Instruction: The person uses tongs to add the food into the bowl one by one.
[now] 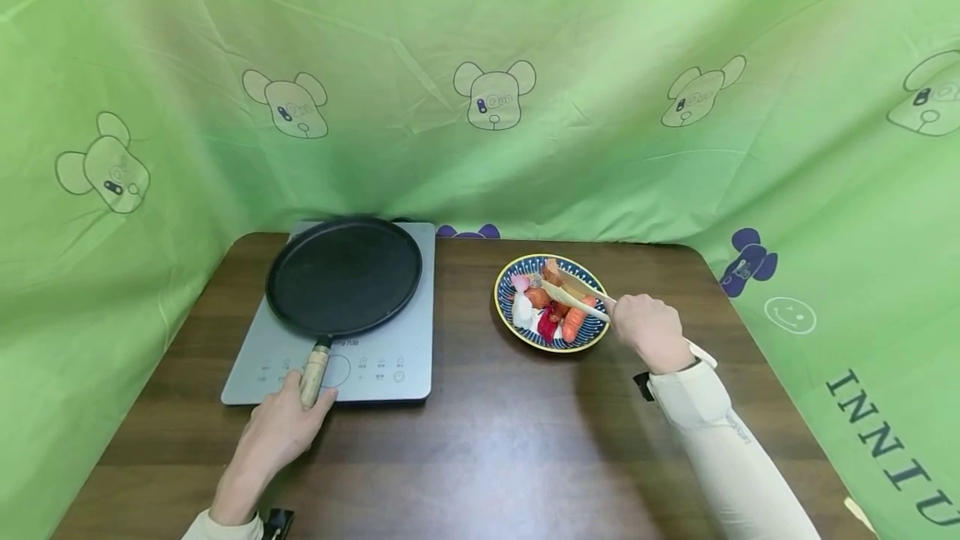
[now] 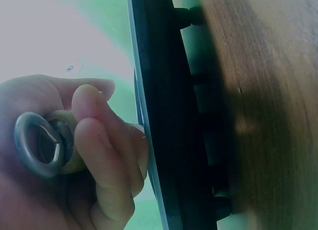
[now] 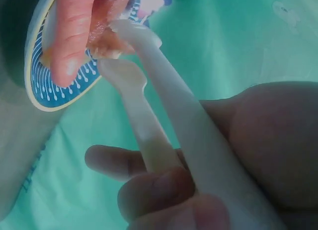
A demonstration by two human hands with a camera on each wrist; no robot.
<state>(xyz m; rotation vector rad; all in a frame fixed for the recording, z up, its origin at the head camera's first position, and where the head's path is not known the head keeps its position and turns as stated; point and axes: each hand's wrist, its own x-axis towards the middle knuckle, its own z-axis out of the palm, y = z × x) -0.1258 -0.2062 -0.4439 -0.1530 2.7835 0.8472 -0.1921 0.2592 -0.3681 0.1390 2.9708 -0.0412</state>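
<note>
On the left, my left hand grips the light handle of a flat black frying pan. In the left wrist view the fingers curl round this handle, with its metal ring sticking out past the palm. My right hand holds cream-coloured tongs, their two arms slightly apart. The tong tips reach into a blue patterned bowl of mixed food, at a brownish piece. Beside that piece lies a scored pink sausage; red and white pieces are also in the bowl.
Under the pan stands a grey induction cooktop with printed controls along its front. Both it and the bowl stand on a brown wooden table. A green printed curtain hangs behind and at both sides.
</note>
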